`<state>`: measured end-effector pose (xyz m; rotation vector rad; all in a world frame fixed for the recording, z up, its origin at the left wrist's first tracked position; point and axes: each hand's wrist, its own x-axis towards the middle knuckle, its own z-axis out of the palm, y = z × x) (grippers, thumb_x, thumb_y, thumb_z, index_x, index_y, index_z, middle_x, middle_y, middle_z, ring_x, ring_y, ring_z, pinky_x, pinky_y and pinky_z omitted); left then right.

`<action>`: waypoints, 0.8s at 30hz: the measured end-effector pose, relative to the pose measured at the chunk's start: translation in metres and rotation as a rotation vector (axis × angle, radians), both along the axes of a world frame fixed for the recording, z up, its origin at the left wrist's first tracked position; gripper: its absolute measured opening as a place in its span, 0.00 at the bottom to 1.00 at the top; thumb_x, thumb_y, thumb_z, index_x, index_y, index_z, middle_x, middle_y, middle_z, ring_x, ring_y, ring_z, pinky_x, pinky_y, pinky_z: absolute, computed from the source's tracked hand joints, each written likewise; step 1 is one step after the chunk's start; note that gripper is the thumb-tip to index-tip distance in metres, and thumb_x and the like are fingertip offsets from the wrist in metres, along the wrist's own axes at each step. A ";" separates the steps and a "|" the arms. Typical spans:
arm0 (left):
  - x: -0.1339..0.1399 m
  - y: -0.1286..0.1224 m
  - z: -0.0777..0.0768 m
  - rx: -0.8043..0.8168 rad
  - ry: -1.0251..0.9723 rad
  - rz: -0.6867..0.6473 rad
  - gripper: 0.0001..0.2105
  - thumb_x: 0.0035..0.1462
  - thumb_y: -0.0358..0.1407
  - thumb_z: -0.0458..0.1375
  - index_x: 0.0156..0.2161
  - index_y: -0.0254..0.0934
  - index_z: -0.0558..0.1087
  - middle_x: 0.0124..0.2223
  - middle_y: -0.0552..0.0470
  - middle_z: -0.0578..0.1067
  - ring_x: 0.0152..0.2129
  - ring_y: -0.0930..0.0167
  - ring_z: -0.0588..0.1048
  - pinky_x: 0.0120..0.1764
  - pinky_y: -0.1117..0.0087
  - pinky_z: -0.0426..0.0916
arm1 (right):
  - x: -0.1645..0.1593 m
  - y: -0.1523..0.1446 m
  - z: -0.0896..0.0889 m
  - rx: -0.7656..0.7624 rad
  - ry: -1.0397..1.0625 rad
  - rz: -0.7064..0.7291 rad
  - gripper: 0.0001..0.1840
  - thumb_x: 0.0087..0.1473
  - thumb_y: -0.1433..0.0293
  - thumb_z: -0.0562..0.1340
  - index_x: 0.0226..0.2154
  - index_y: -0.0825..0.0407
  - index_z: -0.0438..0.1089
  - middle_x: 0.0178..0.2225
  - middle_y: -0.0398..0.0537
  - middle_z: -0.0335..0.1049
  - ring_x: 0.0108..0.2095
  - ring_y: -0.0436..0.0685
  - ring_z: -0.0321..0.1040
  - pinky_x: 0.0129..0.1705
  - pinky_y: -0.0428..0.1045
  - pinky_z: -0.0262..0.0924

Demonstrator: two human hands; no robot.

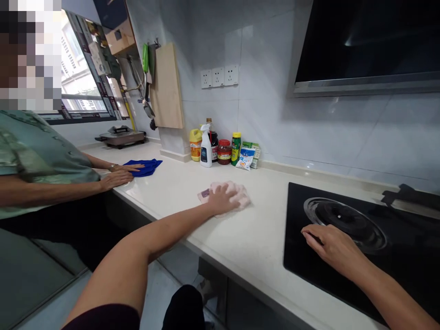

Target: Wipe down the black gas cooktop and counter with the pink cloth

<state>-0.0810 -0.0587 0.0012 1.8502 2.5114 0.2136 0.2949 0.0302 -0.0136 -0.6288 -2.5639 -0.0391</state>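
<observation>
A pale pink cloth (pixel 237 196) lies bunched on the white countertop (pixel 252 243). My left hand (pixel 222 200) grips it from above, fingers curled over its folds and pressing it to the surface. A small dark label shows at the cloth's left end. Over the black cooktop (pixel 299 256), my right hand (pixel 332 245) hovers near the round metal-ringed burner (pixel 343 220). Its fingers are loosely closed with the thumb beneath, and nothing shows in them.
At left, a co-worker's hands (pixel 120 176) rest on a blue cloth (pixel 146 167). Along the wall stand a spray bottle (pixel 206 149), a yellow jug (pixel 195 144), a red-lidded jar (pixel 224 152), a green bottle (pixel 236 149) and packets (pixel 246 158). A range hood (pixel 367 46) overhangs the cooktop.
</observation>
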 end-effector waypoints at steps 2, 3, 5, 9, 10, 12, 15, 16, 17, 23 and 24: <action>0.029 -0.029 -0.004 -0.008 -0.017 -0.138 0.34 0.58 0.65 0.50 0.67 0.61 0.60 0.75 0.53 0.48 0.70 0.50 0.48 0.65 0.37 0.46 | 0.003 0.004 -0.002 -0.016 -0.020 -0.039 0.15 0.66 0.63 0.55 0.38 0.44 0.77 0.37 0.43 0.80 0.30 0.55 0.74 0.32 0.50 0.63; 0.041 -0.046 -0.006 0.002 -0.033 -0.222 0.34 0.58 0.64 0.51 0.67 0.59 0.61 0.75 0.51 0.48 0.70 0.49 0.48 0.65 0.36 0.46 | 0.005 0.007 -0.003 -0.025 -0.029 -0.058 0.16 0.66 0.62 0.54 0.38 0.44 0.77 0.37 0.43 0.80 0.31 0.56 0.74 0.31 0.50 0.62; 0.059 -0.081 -0.011 0.032 -0.071 -0.343 0.33 0.58 0.62 0.53 0.66 0.56 0.64 0.75 0.48 0.50 0.70 0.48 0.49 0.64 0.35 0.47 | 0.008 0.012 -0.006 -0.046 -0.045 -0.090 0.17 0.66 0.60 0.54 0.39 0.44 0.78 0.39 0.44 0.80 0.32 0.57 0.75 0.31 0.50 0.62; 0.067 -0.146 -0.021 0.118 -0.099 -0.387 0.29 0.58 0.58 0.57 0.62 0.53 0.70 0.73 0.48 0.55 0.69 0.51 0.55 0.66 0.42 0.50 | 0.011 0.019 -0.013 -0.077 -0.037 -0.111 0.17 0.65 0.59 0.54 0.39 0.44 0.78 0.40 0.45 0.81 0.34 0.58 0.77 0.32 0.51 0.63; 0.063 -0.159 -0.022 0.135 -0.092 -0.377 0.28 0.58 0.57 0.57 0.61 0.53 0.70 0.73 0.49 0.56 0.68 0.52 0.56 0.66 0.44 0.51 | 0.012 0.020 -0.015 -0.078 -0.024 -0.104 0.17 0.65 0.59 0.54 0.39 0.44 0.78 0.40 0.45 0.81 0.34 0.58 0.77 0.33 0.51 0.64; 0.048 -0.178 -0.025 0.164 -0.065 -0.324 0.28 0.59 0.56 0.57 0.61 0.52 0.71 0.72 0.49 0.58 0.68 0.54 0.58 0.66 0.47 0.53 | 0.012 0.021 -0.017 -0.074 -0.001 -0.094 0.17 0.64 0.58 0.55 0.39 0.43 0.79 0.40 0.45 0.81 0.35 0.59 0.77 0.34 0.51 0.65; 0.011 -0.189 -0.023 0.216 -0.008 -0.133 0.26 0.61 0.53 0.55 0.61 0.48 0.72 0.70 0.50 0.63 0.66 0.56 0.60 0.66 0.53 0.55 | 0.011 0.022 -0.018 -0.075 -0.012 -0.102 0.18 0.64 0.57 0.54 0.39 0.42 0.78 0.40 0.44 0.81 0.36 0.59 0.78 0.33 0.51 0.64; -0.003 -0.189 -0.020 0.229 0.001 -0.044 0.26 0.61 0.52 0.54 0.61 0.48 0.72 0.69 0.51 0.64 0.66 0.58 0.61 0.67 0.55 0.55 | 0.012 0.022 -0.019 -0.079 -0.022 -0.106 0.18 0.65 0.56 0.54 0.39 0.43 0.78 0.40 0.44 0.81 0.36 0.59 0.78 0.32 0.50 0.64; -0.018 -0.188 -0.017 0.238 0.000 0.046 0.25 0.61 0.52 0.54 0.61 0.48 0.72 0.69 0.52 0.65 0.65 0.59 0.62 0.67 0.57 0.55 | 0.012 0.023 -0.019 -0.085 -0.031 -0.109 0.18 0.65 0.56 0.54 0.39 0.43 0.78 0.40 0.44 0.81 0.36 0.59 0.78 0.32 0.50 0.64; -0.096 -0.190 -0.005 0.329 -0.063 0.444 0.26 0.61 0.51 0.52 0.62 0.49 0.70 0.68 0.54 0.66 0.66 0.58 0.61 0.67 0.55 0.53 | 0.014 0.030 -0.022 -0.098 -0.029 -0.127 0.18 0.64 0.56 0.54 0.39 0.43 0.79 0.39 0.44 0.81 0.36 0.60 0.78 0.31 0.51 0.64; -0.106 -0.193 -0.005 0.362 -0.077 0.511 0.27 0.61 0.50 0.52 0.63 0.48 0.70 0.68 0.54 0.66 0.66 0.57 0.61 0.67 0.54 0.52 | 0.014 0.030 -0.022 -0.097 -0.027 -0.127 0.18 0.63 0.56 0.55 0.40 0.43 0.79 0.39 0.44 0.81 0.36 0.60 0.78 0.31 0.51 0.63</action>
